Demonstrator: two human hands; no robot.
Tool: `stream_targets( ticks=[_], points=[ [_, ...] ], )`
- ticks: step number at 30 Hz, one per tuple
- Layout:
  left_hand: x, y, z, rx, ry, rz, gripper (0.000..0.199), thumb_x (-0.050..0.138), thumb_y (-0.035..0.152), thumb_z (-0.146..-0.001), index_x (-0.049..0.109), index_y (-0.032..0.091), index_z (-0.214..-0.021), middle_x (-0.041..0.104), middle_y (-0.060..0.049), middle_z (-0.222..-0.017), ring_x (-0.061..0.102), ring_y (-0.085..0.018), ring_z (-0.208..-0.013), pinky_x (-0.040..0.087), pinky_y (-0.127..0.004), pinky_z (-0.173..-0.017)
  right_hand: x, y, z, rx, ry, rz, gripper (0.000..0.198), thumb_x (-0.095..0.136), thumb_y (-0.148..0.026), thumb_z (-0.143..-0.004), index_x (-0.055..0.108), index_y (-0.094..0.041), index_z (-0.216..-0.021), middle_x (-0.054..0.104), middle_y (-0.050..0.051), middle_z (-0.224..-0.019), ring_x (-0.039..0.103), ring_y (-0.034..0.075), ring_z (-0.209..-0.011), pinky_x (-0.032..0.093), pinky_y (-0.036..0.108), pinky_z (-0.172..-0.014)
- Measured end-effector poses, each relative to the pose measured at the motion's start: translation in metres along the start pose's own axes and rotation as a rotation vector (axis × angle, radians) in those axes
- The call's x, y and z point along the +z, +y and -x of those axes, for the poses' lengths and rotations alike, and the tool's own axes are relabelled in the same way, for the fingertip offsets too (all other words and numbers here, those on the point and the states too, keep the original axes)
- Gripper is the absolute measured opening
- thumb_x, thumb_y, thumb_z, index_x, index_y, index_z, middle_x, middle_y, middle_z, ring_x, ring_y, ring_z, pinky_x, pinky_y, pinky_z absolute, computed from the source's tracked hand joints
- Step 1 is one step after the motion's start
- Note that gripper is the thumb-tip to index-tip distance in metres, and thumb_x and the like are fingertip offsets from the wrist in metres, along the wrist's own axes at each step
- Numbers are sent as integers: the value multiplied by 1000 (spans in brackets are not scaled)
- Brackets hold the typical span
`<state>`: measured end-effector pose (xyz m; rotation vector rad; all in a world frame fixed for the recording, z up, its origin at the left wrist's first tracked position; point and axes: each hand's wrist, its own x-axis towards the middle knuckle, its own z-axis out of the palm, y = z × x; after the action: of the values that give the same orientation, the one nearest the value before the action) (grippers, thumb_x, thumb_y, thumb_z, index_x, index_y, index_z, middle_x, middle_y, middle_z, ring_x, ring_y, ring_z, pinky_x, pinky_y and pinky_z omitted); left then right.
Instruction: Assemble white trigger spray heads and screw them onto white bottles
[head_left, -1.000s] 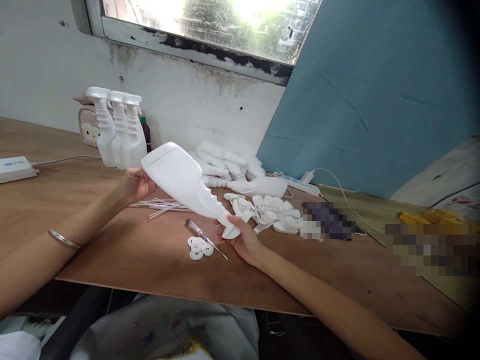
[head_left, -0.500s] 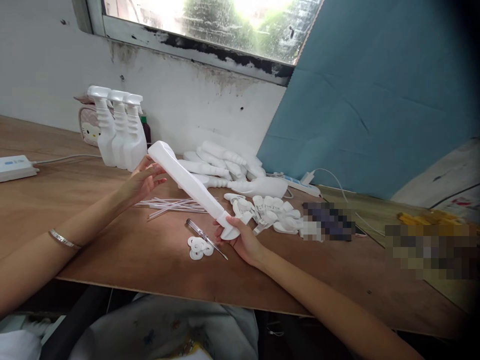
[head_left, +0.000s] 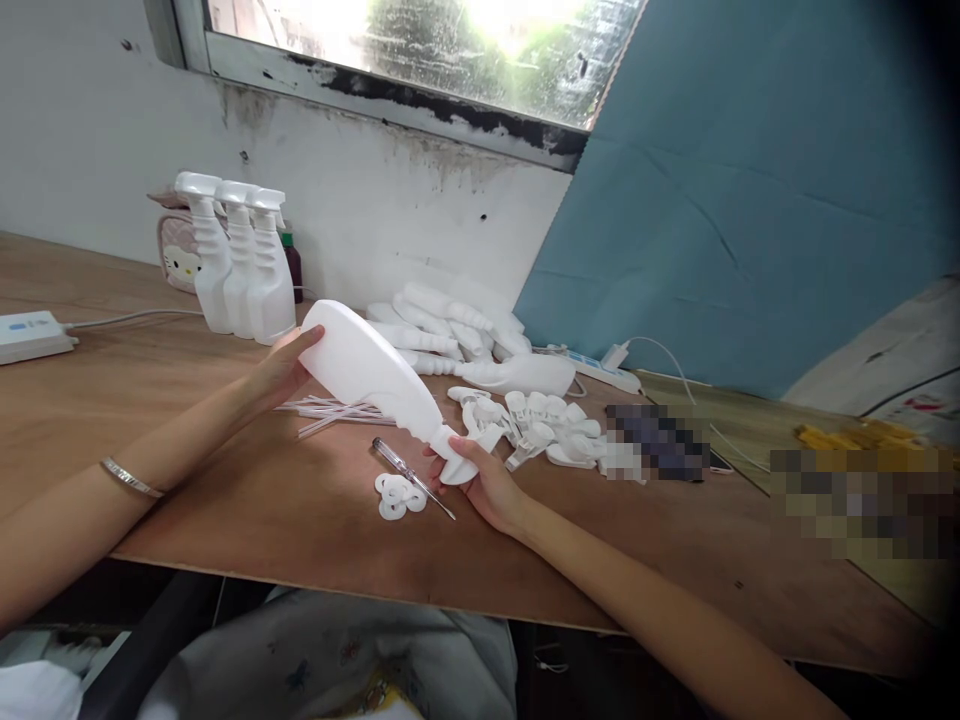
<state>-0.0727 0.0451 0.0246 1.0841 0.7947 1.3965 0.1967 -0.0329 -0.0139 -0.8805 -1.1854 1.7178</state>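
Observation:
A white plastic spray bottle is held tilted above the table, base up to the left and neck down to the right. My left hand grips its base end, thumb on the near face. My right hand is closed around the white trigger sprayer head at the bottle's neck. Under the bottle lie a screwdriver with a clear handle and a small heap of white ring washers. Thin white tubes lie partly hidden behind the bottle.
Three white spray bottles with sprayer heads stand at the back left. Loose bottles are piled by the wall, with several trigger heads in front. A power strip lies at the right; a white box with a cable at the left.
The bottle has turned about its length, so its broad side now faces me. My left hand has gone from loose, spread fingers to a grip on the base. My right hand stays at the sprayer head.

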Motion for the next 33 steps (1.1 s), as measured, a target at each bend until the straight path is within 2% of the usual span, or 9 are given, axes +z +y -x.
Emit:
stream_targets(
  ticks=[5,9,13,16,20,23,26,29,33],
  points=[
    [-4,-4,-3,-23,59,-31,43,65,38,-71,55,15,-107,62,-8,-99,58,-17,-82,49,-24,-66,1,-1,2,-8,0,15,30,61,-42,-70,66,-12,-76,63,4,-60,56,14,-54,43,24,-50],
    [-6,-3,-3,-46,64,-16,42,64,37,-72,56,16,-107,62,-7,-99,58,-17,-81,51,-24,-65,1,-1,2,-18,-12,14,30,60,-41,-72,66,-12,-76,63,4,-60,56,13,-53,43,24,-51],
    [-4,0,2,-55,8,30,39,64,28,-71,58,14,-106,62,-7,-97,59,-17,-79,52,-25,-64,0,0,1,-18,5,1,32,60,-43,-71,66,-12,-77,63,4,-59,56,13,-53,41,23,-49],
    [-1,2,4,-36,47,80,37,64,23,-69,60,12,-104,63,-7,-95,60,-18,-79,53,-25,-65,0,1,0,-23,24,3,32,62,-43,-70,66,-12,-79,63,4,-60,56,14,-53,41,23,-48],
    [-2,6,-2,50,245,179,34,62,23,-70,60,12,-102,65,-6,-97,61,-19,-86,53,-28,-73,2,0,0,-38,18,15,31,62,-43,-70,67,-14,-79,63,4,-62,56,14,-54,42,23,-48],
    [-12,7,-12,112,467,292,30,59,21,-71,59,16,-100,67,0,-85,62,-14,-77,52,-25,-71,0,0,-1,-42,13,-1,31,61,-43,-70,67,-14,-80,64,4,-61,56,13,-55,43,22,-48],
    [-24,6,-20,108,631,353,33,57,24,-71,56,18,-103,65,4,-75,61,-10,-69,51,-21,-64,-3,0,-3,-46,37,-41,32,60,-42,-70,67,-13,-80,64,4,-61,56,13,-55,44,21,-48],
    [-32,7,-23,145,713,375,36,53,30,-76,50,22,-111,65,6,-78,60,-10,-75,49,-19,-63,-5,0,-4,-69,71,-70,30,59,-41,-70,67,-13,-80,64,3,-61,57,12,-54,43,20,-47],
    [-35,11,-20,180,738,354,36,43,42,-82,44,29,-116,62,7,-98,58,-9,-87,48,-19,-63,-4,-1,-3,-88,84,-96,29,58,-39,-69,66,-14,-79,63,3,-61,56,12,-53,41,21,-46]
  ],
)
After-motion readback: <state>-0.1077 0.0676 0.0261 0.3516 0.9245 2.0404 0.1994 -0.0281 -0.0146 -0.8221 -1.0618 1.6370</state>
